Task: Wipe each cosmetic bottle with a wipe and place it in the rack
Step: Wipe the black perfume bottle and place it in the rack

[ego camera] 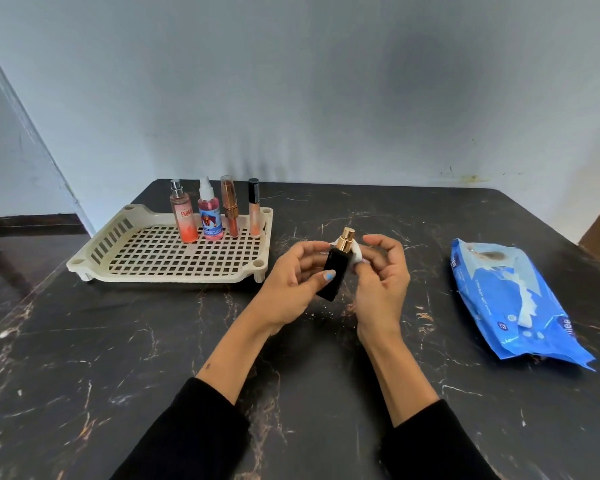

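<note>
- Two black sleeves [194,434] come in over the near edge of the dark marbled desk [84,375], with bare forearms reaching toward its middle.
- The left hand [291,282] is held above the middle of the desk and grips a black bottle [333,275]; the thumb, its nail painted light blue, lies across the bottle's front and the fingers curl behind it.
- The black bottle is tilted, its gold spray top [346,239] pointing up and away and its base toward the near edge, clear of the desk surface.
- The right hand [381,282] is just beside the bottle on its right, fingers curled, pinching a white wipe [355,255] against the bottle's shoulder, just below the gold top.
- A blue pack of wipes [513,299] lies flat toward the right edge of the desk, well apart from the hands, with a white wipe poking out of its opening.
- A cream lattice rack [146,265] sits toward the far left corner of the desk.
- Four bottles stand upright in a row along the rack's far side: from left to right a peach spray bottle [184,216], a pink spray bottle with a blue label [209,216], a slim copper tube [230,209] and a slim tube with a black cap [254,211].
- Beyond the far edge of the desk rises a pale blue wall [326,98].
</note>
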